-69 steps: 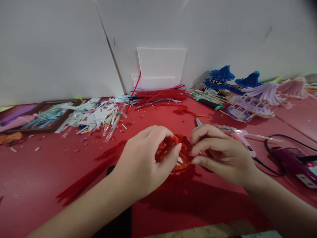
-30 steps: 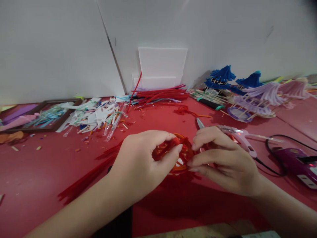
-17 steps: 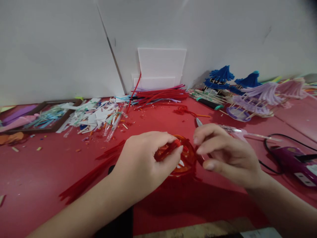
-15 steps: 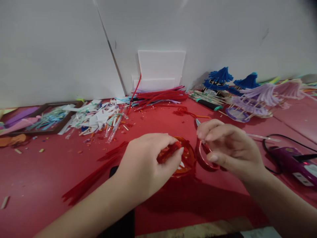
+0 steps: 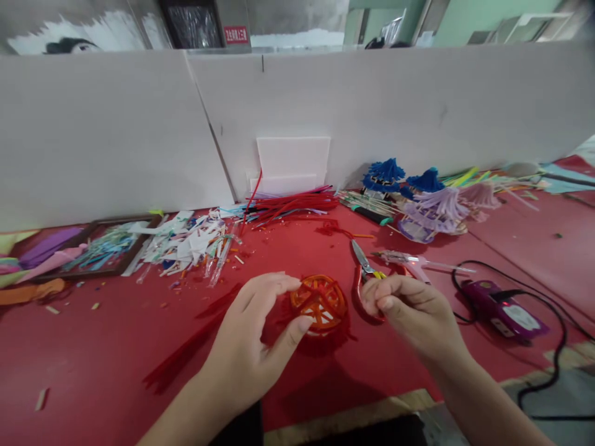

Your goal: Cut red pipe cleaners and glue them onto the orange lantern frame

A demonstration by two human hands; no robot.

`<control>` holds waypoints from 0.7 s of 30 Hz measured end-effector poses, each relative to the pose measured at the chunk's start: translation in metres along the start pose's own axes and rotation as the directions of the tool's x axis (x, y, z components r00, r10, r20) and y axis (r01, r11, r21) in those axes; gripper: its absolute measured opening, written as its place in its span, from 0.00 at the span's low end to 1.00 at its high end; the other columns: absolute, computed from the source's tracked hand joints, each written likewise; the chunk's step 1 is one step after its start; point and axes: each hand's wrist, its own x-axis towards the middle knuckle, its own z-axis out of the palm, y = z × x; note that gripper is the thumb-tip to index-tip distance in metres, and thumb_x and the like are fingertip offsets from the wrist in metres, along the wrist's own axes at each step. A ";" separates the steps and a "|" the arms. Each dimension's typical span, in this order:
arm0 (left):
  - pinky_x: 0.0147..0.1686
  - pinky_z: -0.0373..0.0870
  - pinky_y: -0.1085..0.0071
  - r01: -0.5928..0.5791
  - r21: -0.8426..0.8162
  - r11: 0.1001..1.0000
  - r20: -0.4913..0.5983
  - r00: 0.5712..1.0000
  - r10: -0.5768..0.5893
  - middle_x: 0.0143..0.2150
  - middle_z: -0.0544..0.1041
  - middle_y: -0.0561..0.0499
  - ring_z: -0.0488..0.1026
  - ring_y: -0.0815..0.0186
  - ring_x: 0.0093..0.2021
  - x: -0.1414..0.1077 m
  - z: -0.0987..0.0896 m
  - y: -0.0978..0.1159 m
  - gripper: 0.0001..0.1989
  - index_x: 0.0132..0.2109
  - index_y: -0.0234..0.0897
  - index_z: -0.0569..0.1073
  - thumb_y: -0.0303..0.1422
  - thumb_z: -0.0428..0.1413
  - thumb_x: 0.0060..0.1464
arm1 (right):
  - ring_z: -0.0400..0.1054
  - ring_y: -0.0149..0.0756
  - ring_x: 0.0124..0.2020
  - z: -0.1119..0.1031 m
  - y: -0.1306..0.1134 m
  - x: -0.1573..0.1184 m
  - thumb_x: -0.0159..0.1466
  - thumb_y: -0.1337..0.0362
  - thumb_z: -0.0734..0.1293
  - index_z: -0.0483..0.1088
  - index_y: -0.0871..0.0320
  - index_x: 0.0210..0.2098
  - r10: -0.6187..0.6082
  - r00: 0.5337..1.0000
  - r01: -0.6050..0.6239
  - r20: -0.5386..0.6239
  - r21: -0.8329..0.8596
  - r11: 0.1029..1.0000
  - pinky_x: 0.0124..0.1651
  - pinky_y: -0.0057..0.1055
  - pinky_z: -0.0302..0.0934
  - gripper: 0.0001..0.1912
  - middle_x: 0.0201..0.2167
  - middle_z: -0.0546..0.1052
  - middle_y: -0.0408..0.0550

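A round orange-and-red frame [image 5: 331,298], with fuzzy red strips crossed over its top, sits on the red table. Around its left side curves my left hand [image 5: 253,334], fingers and thumb apart and nothing gripped between them. I cannot tell whether the fingertips touch the frame. My right hand [image 5: 409,310] is held just right of the frame, thumb and fingertips pinched together. Anything in that pinch is too small or hidden. Partly behind those fingers lie red-handled scissors [image 5: 361,257], blades pointing away. Beyond them rests a glue gun [image 5: 409,260] with a clear glue stick.
Red pipe cleaners [image 5: 297,204] are heaped at the back, others [image 5: 186,347] at left. Paper scraps [image 5: 186,241] and a brown frame [image 5: 134,251] lie left. Small blue [image 5: 385,173] and purple umbrella-like models [image 5: 432,214] stand right, behind a purple power strip [image 5: 504,310] with black cable.
My left hand has opened from its grip on the red piece. My right fingers have closed into a pinch. The view has tilted up, showing the room above the white partition.
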 end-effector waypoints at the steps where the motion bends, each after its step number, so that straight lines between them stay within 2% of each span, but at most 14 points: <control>1: 0.52 0.68 0.61 -0.007 -0.013 1.000 -0.041 0.999 0.006 0.49 0.76 0.45 0.71 0.60 0.52 -0.004 0.001 0.004 0.13 0.49 0.39 0.69 0.33 0.54 0.57 | 0.65 0.29 0.25 0.005 -0.004 -0.005 0.60 0.64 0.69 0.72 0.56 0.26 0.023 0.999 -0.023 -0.024 0.017 1.000 0.28 0.28 0.60 0.06 0.21 0.74 0.42; 4: 0.49 0.70 0.65 -0.062 -0.068 0.996 -0.146 0.988 0.052 0.41 0.79 0.48 0.74 0.63 0.45 -0.011 0.003 0.021 0.09 0.44 0.40 0.72 0.28 0.55 0.55 | 0.64 0.28 0.24 0.026 -0.021 -0.020 0.61 0.62 0.68 0.74 0.57 0.28 0.121 0.992 -0.118 -0.041 0.067 0.991 0.27 0.26 0.59 0.06 0.22 0.75 0.43; 7: 0.43 0.72 0.69 -0.106 -0.184 0.977 -0.211 0.975 0.066 0.39 0.79 0.50 0.75 0.66 0.41 -0.011 0.002 0.041 0.08 0.42 0.40 0.73 0.27 0.56 0.54 | 0.66 0.27 0.24 0.052 -0.040 -0.027 0.61 0.60 0.68 0.78 0.53 0.35 0.225 0.974 -0.218 -0.006 0.217 0.951 0.27 0.25 0.62 0.07 0.26 0.78 0.45; 10: 0.41 0.74 0.72 -0.027 -0.297 0.954 -0.241 0.969 -0.047 0.38 0.79 0.52 0.76 0.69 0.39 -0.009 -0.001 0.053 0.09 0.42 0.41 0.74 0.25 0.56 0.54 | 0.69 0.30 0.27 0.068 -0.053 -0.023 0.57 0.58 0.71 0.79 0.51 0.35 0.281 0.960 -0.259 0.002 0.396 0.881 0.28 0.25 0.64 0.08 0.29 0.80 0.47; 13: 0.41 0.75 0.70 0.057 -0.373 0.926 -0.233 0.960 -0.153 0.40 0.79 0.52 0.77 0.68 0.40 -0.006 -0.004 0.055 0.10 0.44 0.43 0.74 0.28 0.58 0.54 | 0.71 0.29 0.29 0.075 -0.057 -0.015 0.53 0.59 0.74 0.80 0.51 0.33 0.374 0.927 -0.342 0.039 0.502 0.794 0.29 0.24 0.65 0.07 0.31 0.80 0.47; 17: 0.40 0.76 0.69 0.066 -0.308 0.949 -0.296 0.941 -0.162 0.38 0.81 0.52 0.77 0.67 0.37 0.000 -0.008 0.054 0.08 0.41 0.42 0.76 0.29 0.60 0.52 | 0.70 0.29 0.29 0.080 -0.058 -0.009 0.50 0.61 0.76 0.80 0.52 0.32 0.463 0.881 -0.427 0.097 0.582 0.692 0.29 0.23 0.65 0.09 0.31 0.80 0.48; 21: 0.40 0.75 0.68 0.085 -0.228 0.970 -0.310 0.938 -0.155 0.38 0.81 0.52 0.77 0.67 0.37 0.009 -0.013 0.048 0.07 0.40 0.41 0.77 0.27 0.57 0.55 | 0.68 0.28 0.28 0.085 -0.061 -0.005 0.52 0.61 0.75 0.80 0.53 0.35 0.450 0.885 -0.428 0.124 0.597 0.678 0.26 0.22 0.62 0.10 0.30 0.78 0.47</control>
